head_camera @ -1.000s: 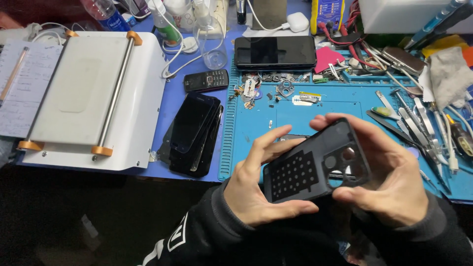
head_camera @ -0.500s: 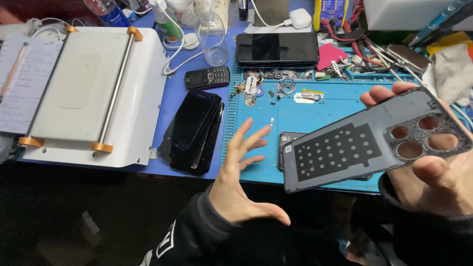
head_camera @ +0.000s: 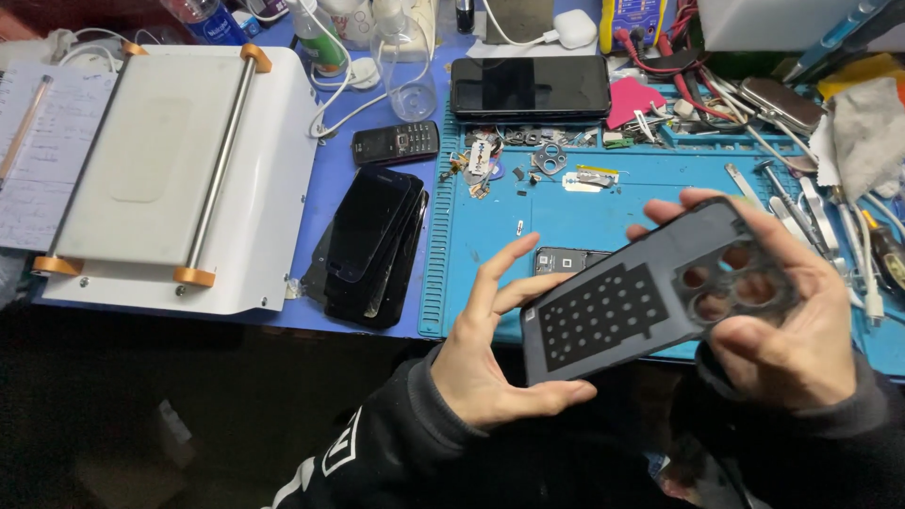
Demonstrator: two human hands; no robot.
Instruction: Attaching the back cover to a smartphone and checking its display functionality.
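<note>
Laminating press, white, flat, far left of blue bench. Stack of dark phone screens just right of it, on bare blue top. Teal work mat further right, strewn with small parts. Left hand, fingers spread, thumb and fingertips cupping lower-left end of dark grey phone back cover. Cover lifted above mat, long axis rising left to right, camera holes at upper right. Right hand gripping that camera end, fingers wrapped behind, nearer the holes.
</note>
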